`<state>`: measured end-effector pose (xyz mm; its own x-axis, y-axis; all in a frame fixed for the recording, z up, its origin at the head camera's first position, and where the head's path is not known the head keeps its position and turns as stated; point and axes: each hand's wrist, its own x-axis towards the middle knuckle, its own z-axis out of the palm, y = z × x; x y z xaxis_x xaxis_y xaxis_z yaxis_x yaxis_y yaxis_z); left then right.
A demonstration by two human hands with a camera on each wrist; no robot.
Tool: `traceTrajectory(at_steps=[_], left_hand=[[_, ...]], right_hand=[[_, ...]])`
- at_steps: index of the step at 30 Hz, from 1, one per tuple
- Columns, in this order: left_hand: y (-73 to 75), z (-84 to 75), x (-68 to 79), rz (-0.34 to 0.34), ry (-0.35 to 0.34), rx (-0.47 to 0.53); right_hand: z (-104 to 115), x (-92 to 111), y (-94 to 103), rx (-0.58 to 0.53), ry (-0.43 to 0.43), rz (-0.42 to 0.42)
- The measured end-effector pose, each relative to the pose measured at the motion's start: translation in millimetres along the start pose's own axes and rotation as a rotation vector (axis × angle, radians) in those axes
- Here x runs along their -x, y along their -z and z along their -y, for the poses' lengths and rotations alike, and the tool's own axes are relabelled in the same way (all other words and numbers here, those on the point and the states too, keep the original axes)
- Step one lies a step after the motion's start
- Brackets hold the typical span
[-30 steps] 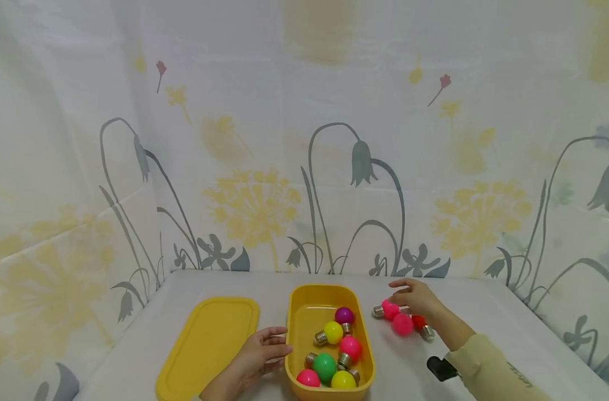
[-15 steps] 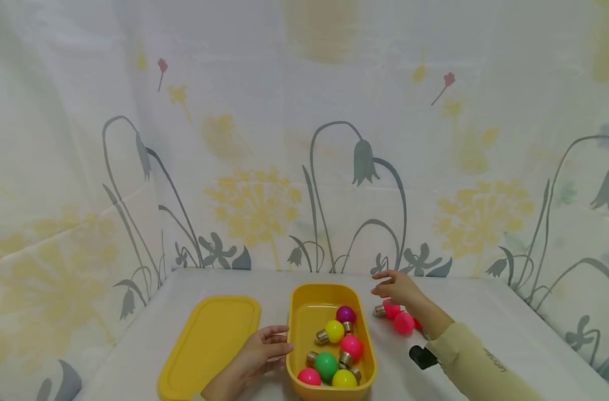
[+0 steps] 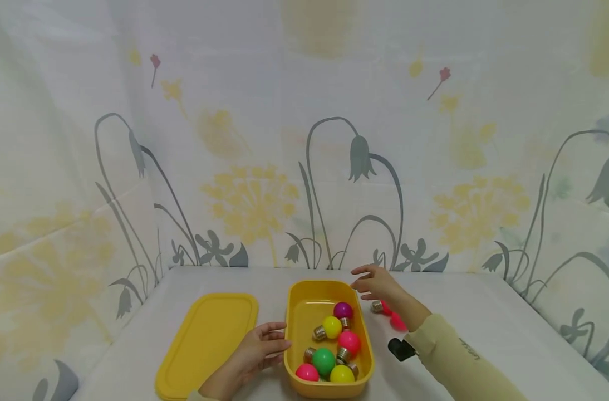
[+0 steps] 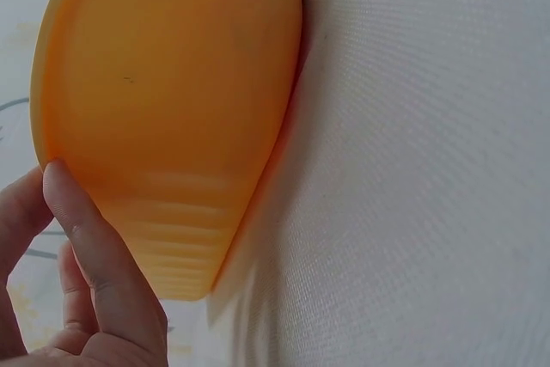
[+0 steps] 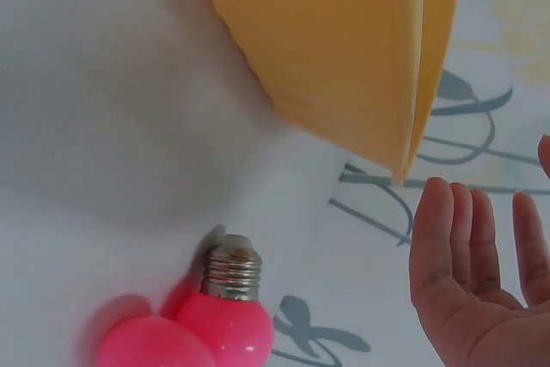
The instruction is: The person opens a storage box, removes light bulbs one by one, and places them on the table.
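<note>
A yellow plastic box (image 3: 290, 365) holds several coloured light bulbs, among them a purple bulb (image 3: 342, 310), a green bulb (image 3: 324, 362) and a yellow bulb (image 3: 332, 327). My left hand (image 3: 260, 348) pinches the box's left rim, thumb at the edge and a finger against the outer wall, as the left wrist view shows. Raised by the box's far right corner, my right hand (image 3: 378, 283) has its fingers extended and nothing in them. Below its wrist lie pink bulbs on the table, including a pink bulb with a metal screw base (image 5: 225, 328).
To the left of the box a yellow lid (image 3: 209, 340) lies flat on the white table (image 3: 485, 328). A flower-printed curtain (image 3: 304, 139) rises behind. On the right wrist sits a black device (image 3: 401, 349).
My right hand has moved left from over the pink bulbs to the box's far right corner, holding nothing. The left hand and the bulbs inside the box have kept their places.
</note>
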<state>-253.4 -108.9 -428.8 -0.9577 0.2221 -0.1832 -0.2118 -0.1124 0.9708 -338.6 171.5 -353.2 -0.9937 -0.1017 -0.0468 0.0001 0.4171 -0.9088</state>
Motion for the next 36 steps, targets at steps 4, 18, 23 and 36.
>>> traceTrajectory(at_steps=[4,18,23,36], left_hand=[[1.3,-0.1,-0.8,0.003,0.0,0.013],[1.4,-1.4,0.0,-0.009,0.0,0.011],[1.0,-3.0,1.1,-0.014,0.016,0.004],[0.6,-0.2,-2.0,-0.018,0.031,0.011]], right_hand=[[5.1,-2.9,-4.5,-0.006,-0.014,0.021],[25.2,-5.0,-26.8,-0.009,-0.059,0.086],[24.4,-6.4,-36.4,-0.014,-0.081,0.122],[20.8,-12.4,-61.6,-0.083,-0.055,0.183]])
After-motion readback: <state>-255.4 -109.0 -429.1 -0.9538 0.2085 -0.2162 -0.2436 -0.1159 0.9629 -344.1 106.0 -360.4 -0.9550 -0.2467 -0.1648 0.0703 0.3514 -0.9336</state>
